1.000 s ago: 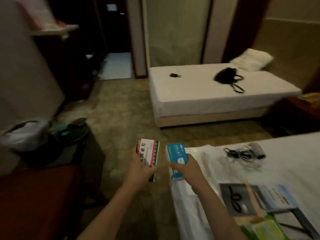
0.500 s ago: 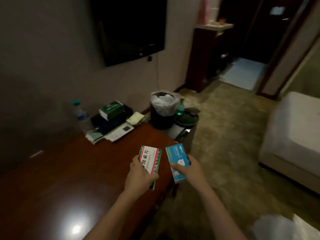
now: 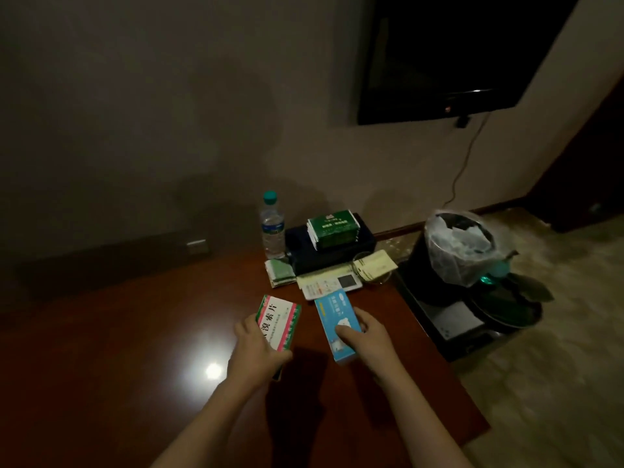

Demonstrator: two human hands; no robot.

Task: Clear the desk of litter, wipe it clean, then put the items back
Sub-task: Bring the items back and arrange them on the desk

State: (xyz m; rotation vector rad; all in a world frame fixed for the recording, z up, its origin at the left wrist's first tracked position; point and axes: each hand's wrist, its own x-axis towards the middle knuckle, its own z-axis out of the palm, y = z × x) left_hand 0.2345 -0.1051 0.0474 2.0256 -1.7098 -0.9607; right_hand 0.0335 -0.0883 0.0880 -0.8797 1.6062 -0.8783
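Dim room, glossy brown desk [image 3: 118,332] with a lamp glare spot near its front left; water bottle [image 3: 272,228] upright at the back against the wall; just right of it a dark box [image 3: 332,255] with a green packet [image 3: 332,228] stacked on top; green sachets [image 3: 280,272] lying flat in front of the bottle; white card [image 3: 329,284] and yellow note [image 3: 376,266] at the desk's right end.

Left hand [image 3: 256,346] grips a red-and-green medicine box [image 3: 277,321], fingers wrapped round its lower half, box tilted; right hand [image 3: 366,336] grips a blue box [image 3: 339,324], thumb on the face, fingers on the far edge; both boxes look held just over the desk, right of centre, near the pile; contact with the surface cannot be told.

Right of the desk: lined bin [image 3: 456,251] on the floor, dark stand beside it; TV [image 3: 456,55] on the wall above.

Judged step: putting items back, these two boxes next.

Risks: blue box sits close to the white card, so setting it down could shove the card or note toward the right edge and off by the bin; both hands full, so no spare hand to steady anything; a reach toward the back could clip the bottle and tip it; the stacked packet could slide if the dark box gets bumped.
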